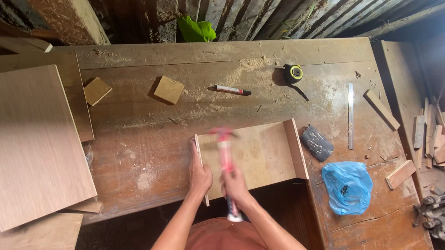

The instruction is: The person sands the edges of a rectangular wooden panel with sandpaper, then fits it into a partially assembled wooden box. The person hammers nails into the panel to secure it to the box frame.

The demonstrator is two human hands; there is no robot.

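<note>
Two hands: left [200,175], right [235,186]; one hammer [226,162], blurred; one plywood box piece [257,156] on the desk [145,147]. Two small square wood blocks, far left [97,90] and [168,89]; one marker [232,90], one tape measure [293,73], one metal ruler [350,115], one dark sanding block [317,142], one blue plastic bag [348,186]. One large plywood sheet [25,146] left; scrap offcuts [435,140] right, too jumbled to count.
</note>
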